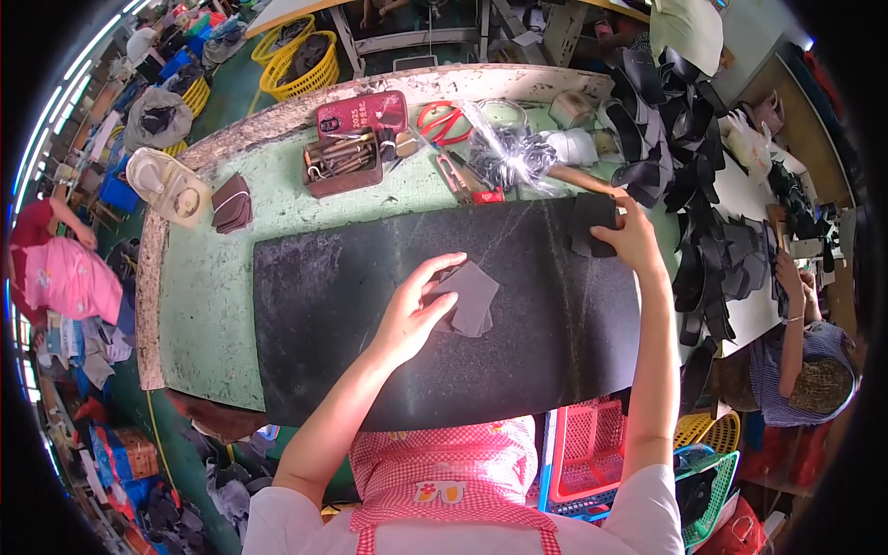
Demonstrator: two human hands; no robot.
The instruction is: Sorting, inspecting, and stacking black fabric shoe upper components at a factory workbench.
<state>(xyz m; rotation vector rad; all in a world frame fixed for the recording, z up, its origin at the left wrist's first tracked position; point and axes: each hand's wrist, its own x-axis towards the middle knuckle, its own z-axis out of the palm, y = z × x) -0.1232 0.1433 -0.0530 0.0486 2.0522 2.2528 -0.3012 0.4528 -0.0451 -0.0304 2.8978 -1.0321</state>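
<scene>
Over the middle of a black work mat (342, 324), my left hand (416, 310) is closed on a small stack of grey cut pieces (474, 298), thumb near the front edge and index finger behind. They look flat, with offset corners; whether they are fabric or leather I cannot tell. At the mat's far right corner, my right hand (636, 239) grips a dark flat piece (592, 220), its thumb lying on the face. Part of this piece is hidden by the fingers. Just beyond them lies a wooden handle (578, 178).
A tin of wooden-handled tools (342, 166), red-handled pliers (444, 122), a clear plastic bag (513, 153) and a brown stack of pieces (231, 202) lie on the green table (208, 305). Dark curved pieces (689, 120) pile up at right. A co-worker (800, 370) sits there.
</scene>
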